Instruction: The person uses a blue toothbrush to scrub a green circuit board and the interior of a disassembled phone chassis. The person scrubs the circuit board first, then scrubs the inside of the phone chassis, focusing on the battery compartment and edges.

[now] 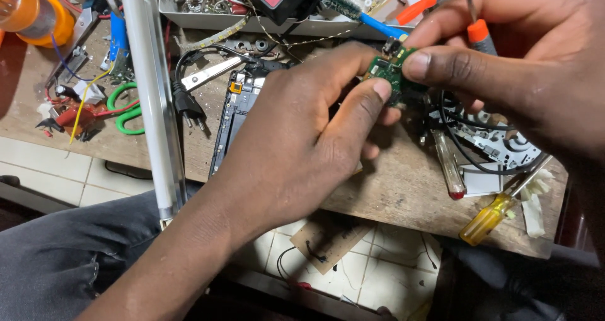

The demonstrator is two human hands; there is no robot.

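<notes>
Your fingers pinch the small green circuit board (392, 72) from both sides, left hand (302, 138) and right hand (523, 63), above the opened dark phone frame (236, 116), so you seem mid-inspection; next calls for steady grip.

Bare forearms, no sleeves; left hand (296, 144), right hand (523, 63) ungloved; grey trousers.

The table (391, 189) is rough, scuffed, matt wood. The small circuit board (389, 72) is green and dull, with shiny metal parts. The yellow screwdriver (486, 219) has a glossy see-through plastic handle. The scissors (126, 110) have smooth green plastic loops. The long tube (151, 100) is smooth and glossy white.
</notes>
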